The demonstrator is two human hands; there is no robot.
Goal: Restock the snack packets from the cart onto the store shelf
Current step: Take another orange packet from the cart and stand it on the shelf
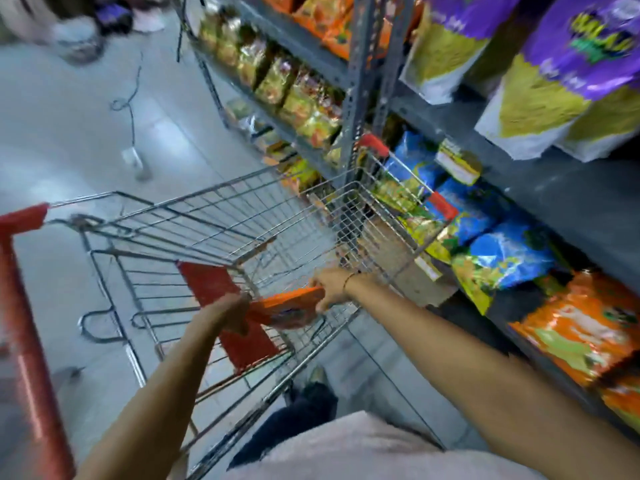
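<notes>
An orange snack packet [287, 306] sits inside the wire cart [221, 220], low over the near end of the basket. My left hand [230, 311] grips its left edge and my right hand [329, 284] grips its right edge. Both arms reach down into the cart from the bottom of the view. The grey store shelf [571, 199] runs along the right, with orange packets [585, 327] on its lower level close to my right arm. The frame is motion-blurred.
Blue and green packets [498, 251] and purple and white bags [561, 74] fill the shelves on the right. A red cart handle [24, 327] stands at the left edge. A cable [133, 98] lies on the grey floor ahead. A cardboard box [408, 268] sits below the shelf.
</notes>
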